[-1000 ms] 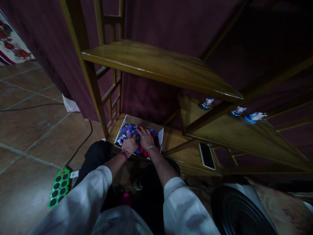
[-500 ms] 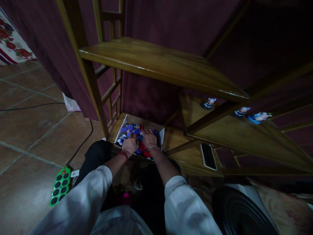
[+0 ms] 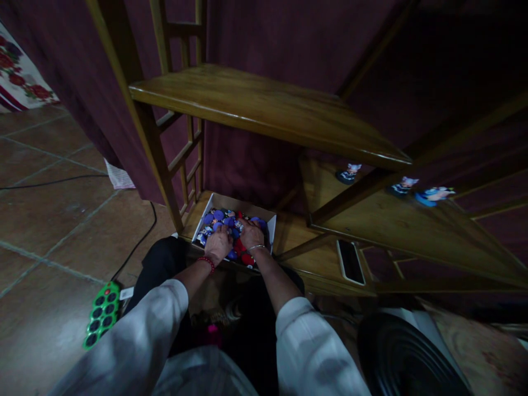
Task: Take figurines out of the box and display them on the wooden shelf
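Observation:
A shallow white cardboard box (image 3: 269,234) stands on the low wooden shelf. It is packed with small figurines (image 3: 218,215), many lying so that their round blue-purple bases show, with red ones near the front. Inside the box my left hand (image 3: 218,243) has its fingers bent down among the figurines on the left side. My right hand (image 3: 251,235) is close beside it, fingers curled in at the middle right, touching the figurines there. What lies under the fingertips of either hand is hidden.
Above the box a wooden shelf board (image 3: 264,113) juts out. Several figurines (image 3: 435,195) stand on the shelf at right. A phone (image 3: 350,262) lies on the low shelf. On the floor at left is a green power strip (image 3: 101,314); a black round object (image 3: 408,357) is at lower right.
My right hand's fingers have drawn in and curl more than before. The left hand stays in nearly the same spot, and the view has shifted slightly.

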Tool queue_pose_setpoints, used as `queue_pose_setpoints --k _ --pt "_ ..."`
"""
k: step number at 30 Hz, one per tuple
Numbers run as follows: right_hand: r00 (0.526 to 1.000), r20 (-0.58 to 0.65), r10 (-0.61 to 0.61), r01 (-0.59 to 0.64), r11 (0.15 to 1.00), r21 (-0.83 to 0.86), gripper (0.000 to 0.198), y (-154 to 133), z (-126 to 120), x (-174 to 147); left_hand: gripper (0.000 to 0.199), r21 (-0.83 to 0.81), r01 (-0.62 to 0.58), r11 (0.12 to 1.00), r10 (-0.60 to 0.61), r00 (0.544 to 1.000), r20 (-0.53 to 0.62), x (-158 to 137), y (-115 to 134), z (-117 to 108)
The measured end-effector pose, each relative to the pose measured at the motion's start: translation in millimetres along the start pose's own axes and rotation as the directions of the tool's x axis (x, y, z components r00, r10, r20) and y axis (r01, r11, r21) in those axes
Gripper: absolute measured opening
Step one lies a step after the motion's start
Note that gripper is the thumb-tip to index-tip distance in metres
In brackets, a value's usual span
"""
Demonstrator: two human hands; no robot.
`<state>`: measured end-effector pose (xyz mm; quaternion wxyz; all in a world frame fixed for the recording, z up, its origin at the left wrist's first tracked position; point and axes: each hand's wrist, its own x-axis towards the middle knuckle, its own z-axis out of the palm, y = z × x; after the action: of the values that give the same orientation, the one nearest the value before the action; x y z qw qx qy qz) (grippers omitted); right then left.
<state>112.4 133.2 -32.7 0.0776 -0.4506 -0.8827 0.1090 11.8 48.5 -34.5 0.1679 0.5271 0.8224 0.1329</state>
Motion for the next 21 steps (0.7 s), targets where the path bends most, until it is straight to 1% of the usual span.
queue_pose_setpoints --k 6,15,21 --pt "0.999 0.036 0.001 -0.005 0.996 0.094 0.045 11.5 6.5 -2.5 0.032 -0.015 0.014 1.000 -0.014 1.000 -0.009 0.4 -0.3 1.7" --pt "1.000 -0.018 0.015 -0.012 0.986 0.165 0.043 13.7 6.6 -11.5 0.033 0.026 -0.033 0.999 0.033 0.999 -0.002 -4.4 0.2 -4.4" --pt "0.996 -0.084 -0.024 0.042 0.976 0.214 0.041 13.5 10.9 -19.8 0.036 0.053 -0.063 0.997 0.063 0.998 0.010 -5.7 0.6 -4.8"
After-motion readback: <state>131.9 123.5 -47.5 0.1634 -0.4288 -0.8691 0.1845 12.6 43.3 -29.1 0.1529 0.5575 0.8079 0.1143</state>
